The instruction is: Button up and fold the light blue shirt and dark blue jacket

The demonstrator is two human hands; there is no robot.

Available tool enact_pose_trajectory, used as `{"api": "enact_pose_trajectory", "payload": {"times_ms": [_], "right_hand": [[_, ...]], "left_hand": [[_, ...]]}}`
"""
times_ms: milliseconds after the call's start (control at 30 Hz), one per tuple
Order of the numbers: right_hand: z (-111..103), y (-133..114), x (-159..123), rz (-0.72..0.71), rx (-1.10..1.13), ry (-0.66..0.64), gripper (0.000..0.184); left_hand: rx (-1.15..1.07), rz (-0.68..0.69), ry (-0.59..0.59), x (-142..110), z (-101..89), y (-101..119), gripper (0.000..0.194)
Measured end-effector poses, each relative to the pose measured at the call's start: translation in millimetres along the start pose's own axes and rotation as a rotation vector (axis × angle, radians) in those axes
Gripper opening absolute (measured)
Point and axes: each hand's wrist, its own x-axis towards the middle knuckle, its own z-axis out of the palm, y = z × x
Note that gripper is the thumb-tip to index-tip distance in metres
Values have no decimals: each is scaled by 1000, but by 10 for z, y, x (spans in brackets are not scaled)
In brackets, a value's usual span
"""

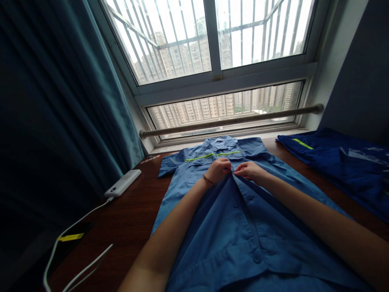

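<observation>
A light blue work shirt (243, 231) with a yellow-green chest stripe lies flat on the dark wooden table (127, 215), collar toward the window. My left hand (218, 169), with a bead bracelet at the wrist, pinches the left edge of the shirt's button placket just below the chest. My right hand (249, 170) pinches the opposite edge of the placket, fingertips almost touching the left hand. Both hands are closed on the fabric. Several buttons run down the placket toward me.
A white power bank (123, 183) with a white cable (75, 227) lies at the table's left edge beside a teal curtain (60, 101). Darker blue garments (343, 162) are piled at the right. A barred window (219, 61) and a rail stand behind.
</observation>
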Motion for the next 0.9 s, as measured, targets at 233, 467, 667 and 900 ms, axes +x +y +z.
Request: {"api": "enact_pose_trajectory", "payload": {"times_ms": [233, 467, 667, 900], "right_hand": [[41, -84, -54, -186, -123, 50, 21], [83, -108, -94, -516, -673, 223, 9], [116, 79, -29, -380, -940, -35, 19], [23, 278, 46, -226, -1184, 125, 54]], "left_hand": [[355, 88, 74, -87, 46, 111, 18], [424, 113, -37, -84, 11, 95, 20], [162, -164, -493, -49, -90, -6, 21], [193, -942, -538, -188, 143, -11, 76]]}}
